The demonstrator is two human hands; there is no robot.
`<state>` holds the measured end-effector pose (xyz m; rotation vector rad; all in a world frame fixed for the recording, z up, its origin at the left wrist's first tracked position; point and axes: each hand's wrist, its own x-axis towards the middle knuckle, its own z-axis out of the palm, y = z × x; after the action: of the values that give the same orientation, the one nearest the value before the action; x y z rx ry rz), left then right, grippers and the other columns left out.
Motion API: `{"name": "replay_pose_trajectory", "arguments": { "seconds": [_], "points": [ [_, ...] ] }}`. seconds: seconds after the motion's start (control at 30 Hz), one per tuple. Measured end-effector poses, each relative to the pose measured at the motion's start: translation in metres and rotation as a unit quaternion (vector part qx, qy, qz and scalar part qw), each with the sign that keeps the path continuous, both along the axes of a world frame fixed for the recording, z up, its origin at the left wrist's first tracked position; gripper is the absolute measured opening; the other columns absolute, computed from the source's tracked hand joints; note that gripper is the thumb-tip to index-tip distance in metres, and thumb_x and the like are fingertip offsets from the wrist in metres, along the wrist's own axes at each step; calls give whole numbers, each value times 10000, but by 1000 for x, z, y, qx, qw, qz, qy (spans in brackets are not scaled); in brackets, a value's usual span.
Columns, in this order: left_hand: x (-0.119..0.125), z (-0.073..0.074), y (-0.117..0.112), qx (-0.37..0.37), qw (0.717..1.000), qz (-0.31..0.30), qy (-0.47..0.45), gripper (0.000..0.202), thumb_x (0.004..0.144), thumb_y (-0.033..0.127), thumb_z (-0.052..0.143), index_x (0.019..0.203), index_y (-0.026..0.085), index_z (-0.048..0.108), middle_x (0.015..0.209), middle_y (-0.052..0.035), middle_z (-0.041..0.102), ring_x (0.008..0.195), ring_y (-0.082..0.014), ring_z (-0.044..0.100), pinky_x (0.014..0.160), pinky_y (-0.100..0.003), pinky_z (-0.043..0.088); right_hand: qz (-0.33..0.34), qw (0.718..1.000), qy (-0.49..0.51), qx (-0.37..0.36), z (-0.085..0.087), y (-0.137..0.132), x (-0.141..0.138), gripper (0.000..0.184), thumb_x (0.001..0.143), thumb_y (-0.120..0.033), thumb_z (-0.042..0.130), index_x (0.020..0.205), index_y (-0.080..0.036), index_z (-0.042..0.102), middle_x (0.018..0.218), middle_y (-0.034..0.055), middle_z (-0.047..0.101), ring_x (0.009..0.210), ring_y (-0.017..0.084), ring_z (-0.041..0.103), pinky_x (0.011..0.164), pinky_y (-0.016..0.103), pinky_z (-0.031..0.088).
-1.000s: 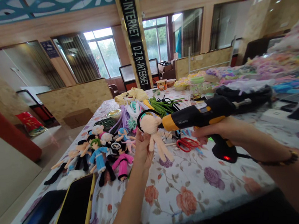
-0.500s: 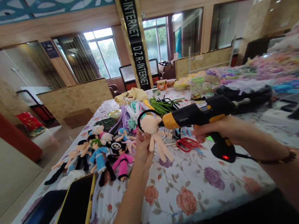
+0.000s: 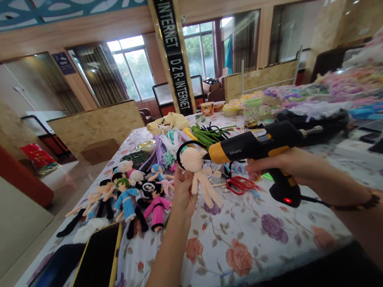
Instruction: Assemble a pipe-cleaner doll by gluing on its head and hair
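My left hand (image 3: 184, 192) is closed round a cream-coloured doll (image 3: 207, 186) with a round head and dangling limbs, held upright above the table. A black fuzzy strip (image 3: 179, 153) curves round the left and top of the doll's head. In my right hand (image 3: 288, 167) is a black and yellow glue gun (image 3: 255, 143), its red light lit. The gun's nozzle points left and meets the right side of the head; whether glue is coming out cannot be made out. Red-handled scissors (image 3: 240, 185) lie on the table below the gun.
Several finished dolls (image 3: 127, 199) lie to the left on the flowered tablecloth (image 3: 221, 238). Nearer me are a yellow-cased phone (image 3: 92, 274) and a dark blue object (image 3: 41, 285). Green fuzzy stems (image 3: 209, 134) lie behind the doll. A colourful pile (image 3: 339, 86) fills the far right.
Almost nothing differs. Both hands, the doll and the glue gun stay in nearly the same place, with the gun's nozzle still at the head.
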<state>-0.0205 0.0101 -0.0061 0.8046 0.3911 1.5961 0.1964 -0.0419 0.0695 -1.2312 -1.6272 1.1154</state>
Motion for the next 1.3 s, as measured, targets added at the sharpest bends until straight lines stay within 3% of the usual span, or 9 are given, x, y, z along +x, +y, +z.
{"name": "replay_pose_trajectory", "arguments": {
  "seconds": [0.37, 0.73, 1.0, 1.17, 1.3],
  "points": [
    [0, 0, 0, -11, 1000, -6, -10, 524, 474, 193, 847, 946, 194, 617, 721, 24, 681, 663, -83, 645, 589, -119, 493, -26, 1000, 13, 3, -3, 1, 2, 186, 587, -377, 737, 558, -212, 655, 677, 21, 684, 715, 189, 638, 724, 298, 501],
    [0, -4, 3, -7, 1000, 5, 12, 545, 568, 146, 794, 1056, 244, 573, 743, 45, 673, 678, -67, 648, 607, -107, 482, -21, 999, 29, 1, -8, 7, 2, 203, 553, -379, 773, 632, -209, 694, 766, 31, 710, 795, 222, 658, 766, 327, 524],
    [-1, 1, 0, -36, 999, 0, -16, 333, 570, 110, 782, 823, 186, 580, 721, 38, 672, 636, -63, 635, 587, -117, 488, -18, 999, 36, -10, -9, 8, 3, 220, 511, -347, 805, 627, -204, 683, 744, 18, 705, 760, 204, 653, 747, 310, 510],
    [0, 3, -2, -35, 999, -9, -26, 304, 580, 99, 771, 786, 186, 566, 700, 42, 655, 727, -85, 644, 646, -140, 492, -12, 999, 43, -20, -9, 8, 2, 222, 508, -332, 806, 656, -210, 695, 749, 11, 708, 776, 205, 654, 764, 309, 499],
    [2, 6, -4, -43, 998, -12, -37, 312, 546, 98, 792, 725, 175, 548, 644, 57, 640, 649, -69, 633, 574, -114, 471, -4, 999, 42, -20, -9, 9, 1, 211, 517, -339, 799, 650, -208, 700, 748, 20, 712, 778, 211, 657, 769, 315, 499]
  ]
}}
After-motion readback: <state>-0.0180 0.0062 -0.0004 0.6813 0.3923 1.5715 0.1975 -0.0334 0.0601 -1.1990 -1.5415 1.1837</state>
